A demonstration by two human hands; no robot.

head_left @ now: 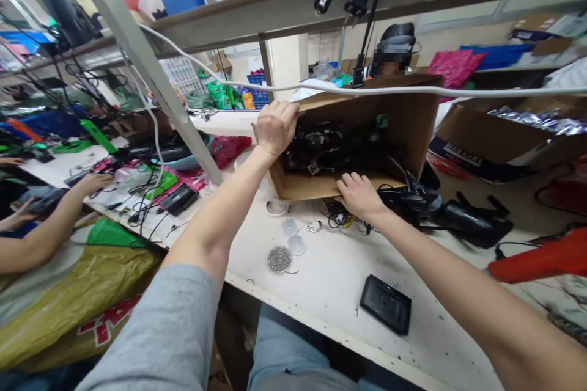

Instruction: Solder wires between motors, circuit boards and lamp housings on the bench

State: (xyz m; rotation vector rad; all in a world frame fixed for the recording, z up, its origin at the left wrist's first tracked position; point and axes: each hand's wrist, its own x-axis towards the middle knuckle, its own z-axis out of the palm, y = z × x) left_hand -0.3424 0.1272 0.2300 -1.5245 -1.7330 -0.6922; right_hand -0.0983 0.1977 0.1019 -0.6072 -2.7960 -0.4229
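A cardboard box (426, 116) is tilted with its opening toward me, and dark parts with cables (330, 140) lie inside. My left hand (276, 127) is closed over the box's upper left edge. Lower down, my right hand (360, 195) has its fingers wrapped over the front edge of the same box. Below the box a tangle of black cables (338, 214) spills on the bench. Nearer me are a small round dish of metal screws (279, 259), clear plastic pieces (296, 245) and a black rectangular tray-like part (386, 304).
A white cable (348, 91) runs across in front of the box, under a shelf (220, 18) with hanging plugs. At right stand another carton (477, 146), black cylindrical parts (472, 220) and a red tool (541, 259). At left, a co-worker's arm (50, 220) reaches over the bench.
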